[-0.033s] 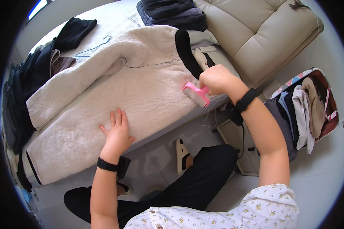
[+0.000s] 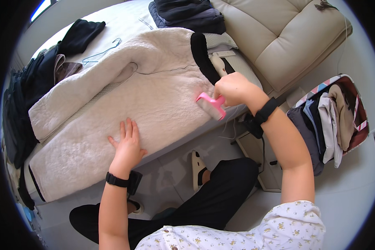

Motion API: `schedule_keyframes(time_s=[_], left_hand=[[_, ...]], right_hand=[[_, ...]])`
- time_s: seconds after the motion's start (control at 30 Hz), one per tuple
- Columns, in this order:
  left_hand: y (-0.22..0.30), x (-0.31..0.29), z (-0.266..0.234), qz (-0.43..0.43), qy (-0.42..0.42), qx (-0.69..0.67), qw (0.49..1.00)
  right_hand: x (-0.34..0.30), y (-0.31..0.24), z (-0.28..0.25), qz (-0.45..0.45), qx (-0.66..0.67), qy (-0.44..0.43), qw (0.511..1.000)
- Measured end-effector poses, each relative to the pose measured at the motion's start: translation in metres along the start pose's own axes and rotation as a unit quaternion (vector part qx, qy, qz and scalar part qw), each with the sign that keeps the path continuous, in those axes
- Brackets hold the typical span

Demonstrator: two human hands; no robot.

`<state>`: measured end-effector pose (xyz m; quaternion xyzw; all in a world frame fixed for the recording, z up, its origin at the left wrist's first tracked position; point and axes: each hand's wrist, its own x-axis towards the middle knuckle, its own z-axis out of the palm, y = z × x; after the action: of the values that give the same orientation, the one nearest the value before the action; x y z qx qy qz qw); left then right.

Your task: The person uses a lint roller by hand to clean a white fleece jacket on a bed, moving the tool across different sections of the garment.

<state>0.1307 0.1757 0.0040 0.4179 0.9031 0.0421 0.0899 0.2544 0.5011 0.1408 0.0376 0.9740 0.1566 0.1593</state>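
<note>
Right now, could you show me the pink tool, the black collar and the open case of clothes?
Pink tool (image 2: 210, 108), head view: on its broad pale end.
Black collar (image 2: 202, 58), head view: middle of the band.
Open case (image 2: 319, 88), head view: on its striped rim.

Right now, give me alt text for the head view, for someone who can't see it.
A person's right hand holds a pink-handled tool at a cream fleecy garment spread on a bed, while the left hand rests flat on it. Dark clothes and a blue hanger lie nearby; an open case of clothes sits at the right.
</note>
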Motion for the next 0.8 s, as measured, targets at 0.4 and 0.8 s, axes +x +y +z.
schedule_keyframes(time_s=[0.4,0.8], left_hand=[[0.002,-0.001,0.001,0.003,0.003,0.002,1.0],[-0.003,-0.005,0.004,0.006,0.018,0.015,1.0]], right_hand=[[0.007,0.023,0.009,0.116,-0.095,0.048,0.988],[0.013,-0.005,-0.005,0.012,0.003,0.01,1.0]])
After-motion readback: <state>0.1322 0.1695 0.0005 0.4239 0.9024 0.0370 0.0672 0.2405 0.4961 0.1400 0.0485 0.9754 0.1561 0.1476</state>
